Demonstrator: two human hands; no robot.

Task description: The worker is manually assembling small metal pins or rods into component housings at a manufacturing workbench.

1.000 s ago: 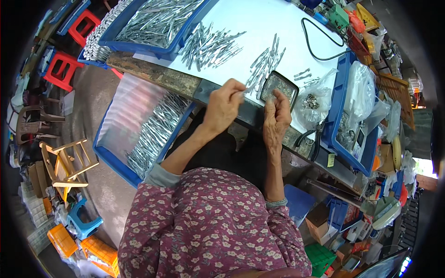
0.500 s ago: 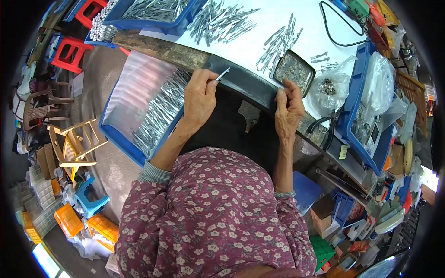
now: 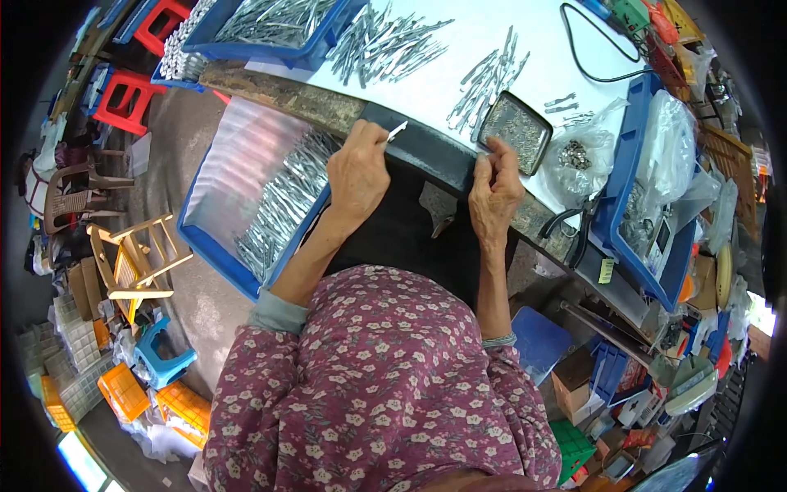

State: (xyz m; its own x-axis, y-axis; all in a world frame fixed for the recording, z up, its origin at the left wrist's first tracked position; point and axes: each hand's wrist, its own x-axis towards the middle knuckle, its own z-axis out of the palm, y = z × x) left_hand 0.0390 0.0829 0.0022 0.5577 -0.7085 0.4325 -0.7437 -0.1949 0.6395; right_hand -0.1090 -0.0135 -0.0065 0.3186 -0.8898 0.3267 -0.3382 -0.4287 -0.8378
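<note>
Between the closed thumb and fingers of my left hand (image 3: 359, 176), a thin silvery metal strip (image 3: 398, 130) sticks out over the dark padded table edge (image 3: 434, 154). My right hand (image 3: 497, 197) hovers at the same edge, thumb and fingers pinched together; anything in them is too small to make out. Just beyond its fingertips lies a shallow dark tray (image 3: 548, 135) with many tiny metal parts inside. Loose metal strips (image 3: 490, 82) are spread on the white tabletop behind the tray, and a bigger pile (image 3: 385, 49) lies further left.
Left of my lap is a blue crate (image 3: 215, 264) of metal strips; another blue crate (image 3: 326, 47) stands on the table. At right are a clear bag (image 3: 594, 148) with small metal parts, black-handled pliers (image 3: 580, 243) and a blue bin (image 3: 611, 213). A wooden chair (image 3: 135, 254) stands at left.
My right hand has shifted a little left along the table edge. My left hand has turned slightly, its back more toward me, with the metal strip still in its fingers.
</note>
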